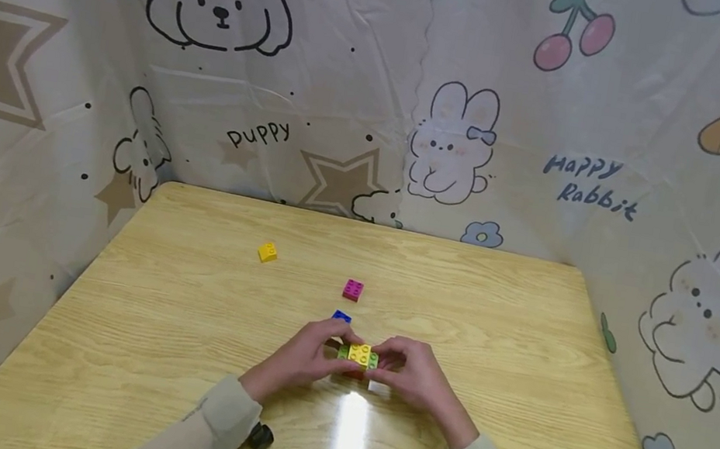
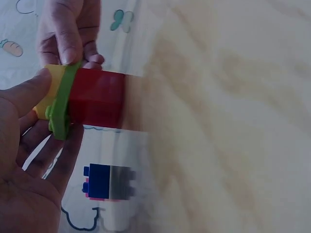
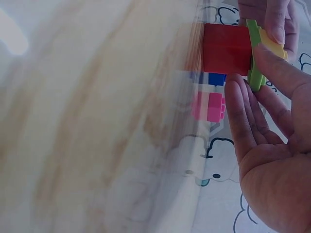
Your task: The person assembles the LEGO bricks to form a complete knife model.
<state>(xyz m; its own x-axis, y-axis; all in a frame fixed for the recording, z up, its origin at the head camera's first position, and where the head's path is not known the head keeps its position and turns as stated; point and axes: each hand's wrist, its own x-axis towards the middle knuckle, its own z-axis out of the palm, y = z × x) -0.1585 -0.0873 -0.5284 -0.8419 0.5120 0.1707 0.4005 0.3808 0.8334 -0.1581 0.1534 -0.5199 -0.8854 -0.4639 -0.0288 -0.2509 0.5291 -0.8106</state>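
A small stack of toy bricks stands upright on the table between both hands. Its tall red block (image 3: pixel 227 48) is at the bottom, a thin green plate (image 2: pixel 62 104) lies over it, and a yellow brick (image 1: pixel 359 355) sits on top. From the left side, my left hand (image 1: pixel 315 348) pinches the stack, thumb against the yellow brick. My right hand (image 1: pixel 411 370) holds the stack from the right, its thumb near the green and yellow pieces. Just behind the stack is a blue brick (image 1: pixel 341 317), partly hidden in the head view.
A pink brick (image 1: pixel 353 290) rests farther back on the wooden table (image 1: pixel 494 316). Toward the back left lies another yellow brick (image 1: pixel 267 251). A printed curtain (image 1: pixel 352 98) encloses the back and sides of the table.
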